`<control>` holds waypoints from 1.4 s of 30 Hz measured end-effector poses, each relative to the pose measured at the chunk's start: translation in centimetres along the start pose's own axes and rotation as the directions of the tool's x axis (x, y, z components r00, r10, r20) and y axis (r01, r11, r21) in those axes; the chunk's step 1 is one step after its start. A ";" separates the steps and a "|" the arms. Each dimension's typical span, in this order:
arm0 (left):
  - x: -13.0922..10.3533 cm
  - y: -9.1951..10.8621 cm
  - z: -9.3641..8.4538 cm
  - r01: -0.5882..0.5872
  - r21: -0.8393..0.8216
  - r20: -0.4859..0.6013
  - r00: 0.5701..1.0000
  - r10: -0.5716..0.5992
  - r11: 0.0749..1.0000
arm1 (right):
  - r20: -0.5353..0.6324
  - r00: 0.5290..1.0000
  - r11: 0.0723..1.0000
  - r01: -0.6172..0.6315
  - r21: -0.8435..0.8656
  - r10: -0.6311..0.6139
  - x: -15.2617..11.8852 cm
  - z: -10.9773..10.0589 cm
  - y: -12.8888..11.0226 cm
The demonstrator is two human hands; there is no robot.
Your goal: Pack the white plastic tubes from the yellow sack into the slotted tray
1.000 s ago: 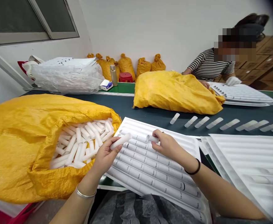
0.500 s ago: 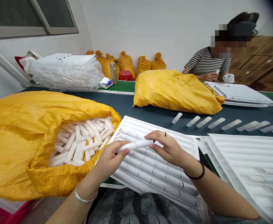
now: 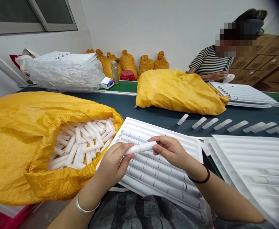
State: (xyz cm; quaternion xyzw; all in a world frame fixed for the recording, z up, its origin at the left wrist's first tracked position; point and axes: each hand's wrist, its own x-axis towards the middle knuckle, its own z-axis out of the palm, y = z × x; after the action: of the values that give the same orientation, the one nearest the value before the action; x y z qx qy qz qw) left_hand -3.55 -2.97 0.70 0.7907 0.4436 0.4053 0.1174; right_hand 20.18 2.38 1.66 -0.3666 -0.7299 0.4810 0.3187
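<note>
Between my two hands is a white plastic tube (image 3: pixel 141 147) in two joined sections, held nearly level and tilted up slightly to the right. My left hand (image 3: pixel 116 160) is closed around its left end. The fingertips of my right hand (image 3: pixel 170 151) pinch the right end. Beneath them lies a white ridged tray (image 3: pixel 177 133) with rows of white tubes (image 3: pixel 151 173) bearing small dark print. To the left, an open yellow sack (image 3: pixel 41 127) shows a heap of loose white tubes (image 3: pixel 82 143).
Another yellow sack (image 3: pixel 177 90) lies across the dark conveyor belt (image 3: pixel 125 101). Several translucent tubes (image 3: pixel 222 124) rest on the belt at right, beyond stacked white trays (image 3: pixel 244 152). A co-worker in a striped top (image 3: pixel 209 60) sits opposite. Plastic-wrapped trays (image 3: pixel 65 73) stand at back left.
My left hand has shifted slightly right along the tube, and my right fingers have closed further over its end. The whole view has moved a little.
</note>
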 end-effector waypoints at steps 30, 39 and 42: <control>-4.0 -14.2 -4.6 0.505 0.433 -0.013 0.832 -0.555 0.747 | -0.356 0.701 0.226 -0.592 -0.774 0.619 8.8 -11.8 8.8; -0.7 -7.5 -1.0 0.277 0.001 -0.105 0.956 -0.275 0.961 | 0.081 0.958 0.617 -0.113 -0.779 0.277 6.2 0.5 5.7; -0.4 -6.6 -0.4 0.244 -0.010 -0.049 0.968 -0.244 0.970 | 0.046 0.982 0.641 -0.084 -0.763 0.183 5.3 1.6 5.4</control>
State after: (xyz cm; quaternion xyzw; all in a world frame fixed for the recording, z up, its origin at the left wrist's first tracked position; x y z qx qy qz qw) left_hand -7.95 0.53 -2.87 0.7195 0.5395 0.4083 0.1566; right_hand 17.26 7.56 -3.30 -0.4896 -0.8522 0.1757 0.0560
